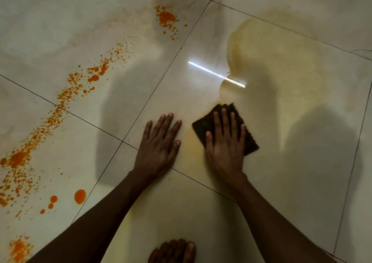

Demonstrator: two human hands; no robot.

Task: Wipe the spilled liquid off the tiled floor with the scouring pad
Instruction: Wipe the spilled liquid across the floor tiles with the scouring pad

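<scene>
A dark scouring pad [203, 125] lies flat on the pale tiled floor [302, 182]. My right hand [226, 142] presses down on it with fingers spread. The pad sits at the near edge of a thin yellowish film of liquid [271, 57] that spreads up and to the right. My left hand [161, 142] rests flat on the tile just left of the pad, fingers apart, holding nothing. Orange splatter [94, 77] runs in a diagonal trail across the left tiles, with a dense patch [166, 17] near the top.
Bigger orange drops [80, 196] and blots [18, 159] lie at the lower left. A bare foot [174, 251] shows at the bottom edge between my arms. A bright light reflection [211, 72] streaks the central tile. Dark grout lines cross the floor diagonally.
</scene>
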